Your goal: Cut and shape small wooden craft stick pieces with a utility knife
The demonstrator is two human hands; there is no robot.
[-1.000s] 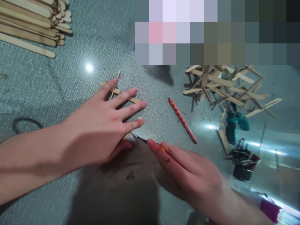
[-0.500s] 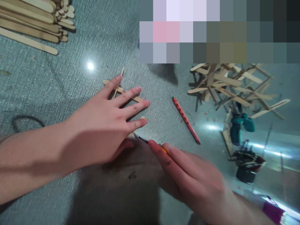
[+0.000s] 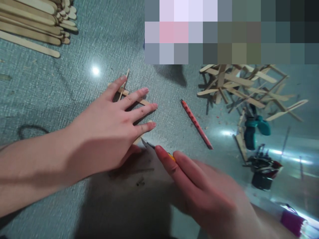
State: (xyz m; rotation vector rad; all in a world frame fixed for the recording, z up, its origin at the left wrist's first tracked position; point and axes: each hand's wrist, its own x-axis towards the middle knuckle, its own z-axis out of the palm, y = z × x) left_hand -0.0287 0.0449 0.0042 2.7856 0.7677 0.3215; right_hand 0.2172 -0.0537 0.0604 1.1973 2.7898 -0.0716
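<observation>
My left hand (image 3: 122,116) lies flat with fingers spread, pressing down on craft sticks (image 3: 143,101) on the textured table. One thin strip (image 3: 127,75) crosses another stick near the index finger; most of the wood is hidden under the palm. My right hand (image 3: 199,186) is closed around a utility knife (image 3: 149,144), a bit of its yellow handle showing between the fingers. The knife's blade tip meets the end of a stick (image 3: 138,140) sticking out below the left little finger. To the right of both hands lies a red pencil (image 3: 196,124).
A stack of craft sticks (image 3: 30,25) fills the upper left. At the right are a loose heap of sticks (image 3: 239,83), a teal-handled tool (image 3: 250,132), a dark pot (image 3: 261,179) and a purple object (image 3: 291,221). The upper right is pixelated.
The view has shifted slightly. My right hand and the knife have moved a little up and left, and slightly more of the stick end shows at the blade. My left hand keeps its hold.
</observation>
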